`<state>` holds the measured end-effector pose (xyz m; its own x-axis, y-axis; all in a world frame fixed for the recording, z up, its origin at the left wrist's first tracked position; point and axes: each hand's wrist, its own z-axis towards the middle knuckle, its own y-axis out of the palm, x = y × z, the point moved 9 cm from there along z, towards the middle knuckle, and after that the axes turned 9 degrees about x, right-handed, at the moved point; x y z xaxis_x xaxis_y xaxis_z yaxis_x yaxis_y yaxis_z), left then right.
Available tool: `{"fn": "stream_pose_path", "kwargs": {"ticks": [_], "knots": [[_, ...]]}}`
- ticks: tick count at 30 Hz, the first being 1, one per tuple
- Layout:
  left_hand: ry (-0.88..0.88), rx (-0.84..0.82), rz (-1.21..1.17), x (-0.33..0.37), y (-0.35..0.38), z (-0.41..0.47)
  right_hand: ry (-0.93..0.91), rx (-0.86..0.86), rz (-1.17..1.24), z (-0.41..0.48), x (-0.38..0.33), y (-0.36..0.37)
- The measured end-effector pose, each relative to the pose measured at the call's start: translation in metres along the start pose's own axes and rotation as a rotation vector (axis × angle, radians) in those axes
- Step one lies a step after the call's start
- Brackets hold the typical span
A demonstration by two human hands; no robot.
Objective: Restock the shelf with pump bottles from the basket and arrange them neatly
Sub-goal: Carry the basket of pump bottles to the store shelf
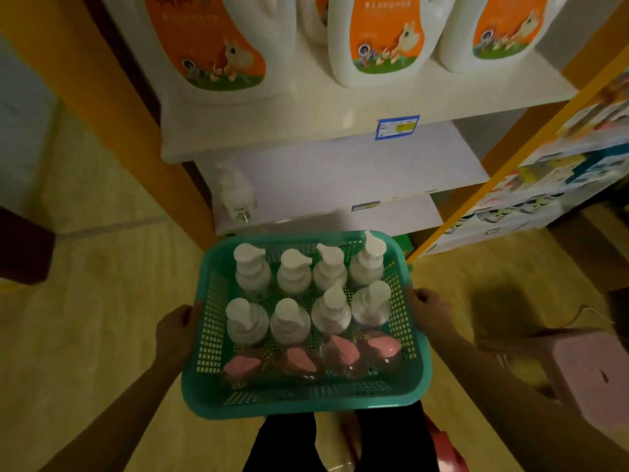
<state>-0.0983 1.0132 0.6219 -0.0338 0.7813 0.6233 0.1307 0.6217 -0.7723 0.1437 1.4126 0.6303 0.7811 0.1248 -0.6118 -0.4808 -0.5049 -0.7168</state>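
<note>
I hold a green perforated basket (207, 338) in front of me, above my legs. My left hand (177, 327) grips its left rim and my right hand (429, 310) grips its right rim. Inside stand several white pump bottles (252, 267) in two rows, and a near row of several clear bottles with pink pump heads (343, 349). Ahead is a white shelf unit; its middle shelf (357, 168) holds one white pump bottle (235, 195) at the left end.
The upper shelf (306, 110) carries large white jugs with orange labels (388, 35) and a blue price tag (397, 127). An orange post (510, 158) separates a neighbouring shelf of boxes (551, 178). A pink stool (585, 373) stands on the floor at right.
</note>
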Motion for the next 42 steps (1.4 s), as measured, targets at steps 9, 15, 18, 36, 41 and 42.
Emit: {"fn": "stream_pose_path", "kwargs": {"ticks": [9,15,18,36,41,42], "knots": [[-0.133,0.087,0.047,0.01,0.074,-0.032,-0.142,-0.13,-0.115,0.099,0.024,0.003],[-0.219,0.111,0.034,0.014,0.148,-0.053,-0.151,-0.147,-0.126,0.159,0.066,0.011],[-0.256,0.089,0.031,-0.003,0.198,-0.057,-0.114,-0.127,-0.152,0.186,0.103,0.027],[-0.357,-0.047,-0.03,-0.191,0.515,-0.039,0.164,-0.121,-0.052,0.325,0.381,0.272],[-0.362,-0.076,0.045,-0.236,0.572,-0.027,0.141,-0.18,-0.092,0.353,0.435,0.329],[-0.375,-0.071,0.052,-0.244,0.58,-0.028,0.098,-0.22,-0.073,0.352,0.438,0.336]]}}
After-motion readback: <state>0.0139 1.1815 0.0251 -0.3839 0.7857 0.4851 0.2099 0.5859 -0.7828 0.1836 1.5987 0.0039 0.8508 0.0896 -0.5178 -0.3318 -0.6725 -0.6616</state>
